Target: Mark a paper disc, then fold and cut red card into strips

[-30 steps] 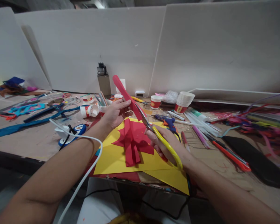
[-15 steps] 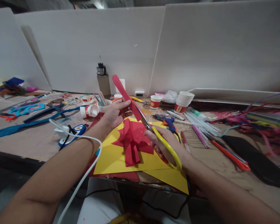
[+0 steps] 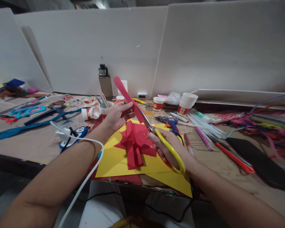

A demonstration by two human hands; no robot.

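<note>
Between the thumb and fingers of my left hand [image 3: 118, 114] is a long red paper strip [image 3: 123, 90] with a rounded upper end, held up at a slant. My right hand [image 3: 167, 144] grips a pair of scissors [image 3: 172, 151] with yellow handles. Their metal blades lie along the lower end of the strip; whether they are fully closed I cannot tell. Below the hands, a folded red paper piece [image 3: 132, 145] rests on a jagged-edged red paper [image 3: 146, 136]. Both lie on yellow paper sheets [image 3: 109, 167] at the table's front edge.
A white cable [image 3: 95, 141] crosses my left forearm. Behind are paper cups [image 3: 158, 104], a cup of pens [image 3: 106, 109] and a dark bottle [image 3: 105, 84]. To the right lie a blue glue gun [image 3: 172, 123], a red-handled cutter [image 3: 235, 158] and a black flat object [image 3: 261, 161].
</note>
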